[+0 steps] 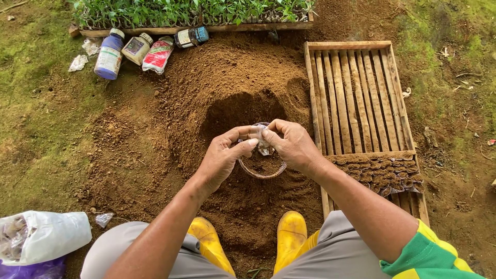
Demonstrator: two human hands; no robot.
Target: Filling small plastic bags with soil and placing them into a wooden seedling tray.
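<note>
My fingers pinch the rim of a small clear plastic bag, left hand and right hand pulling its mouth open from either side. The bag is partly filled with brown soil and sits over the soil heap, just above my yellow boots. To the right lies a wooden crate with a row of filled bags at its near end.

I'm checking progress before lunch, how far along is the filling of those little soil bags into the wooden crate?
Done: a few rows of filled bags sit at the near end of the wooden crate. In hand: left hand and right hand hold open a small clear bag over the soil pile. Left: most of the crate is bare slats.
</note>
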